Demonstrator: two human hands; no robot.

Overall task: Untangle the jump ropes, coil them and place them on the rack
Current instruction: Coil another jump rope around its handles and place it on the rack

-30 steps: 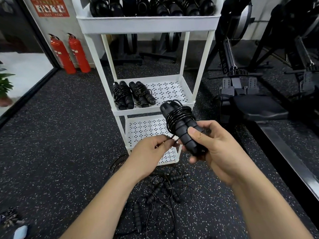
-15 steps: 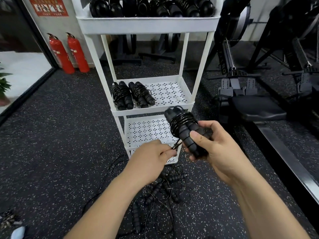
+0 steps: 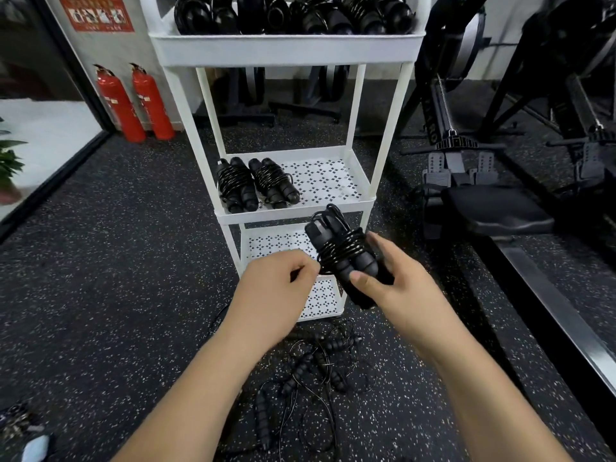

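Right fingers [image 3: 378,243] grip one coiled rope [image 3: 340,251] (two others [image 3: 273,183] on middle shelf [image 3: 293,216]).

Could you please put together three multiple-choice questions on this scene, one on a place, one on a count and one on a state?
1. Where do the tangled jump ropes lie?
A. on a shelf
B. on the floor in front of the rack
C. on the black seat

2. How many coiled ropes lie on the middle shelf?
A. two
B. four
C. six

3. How is the held rope in the right hand arranged?
A. hanging loose at full length
B. wound round its handles
C. knotted to a post

Answers:
1. B, the loose cords and handles sprawl on the speckled floor.
2. A, two bundles lie side by side at its left end.
3. B, loops of cord wrap both handles together.
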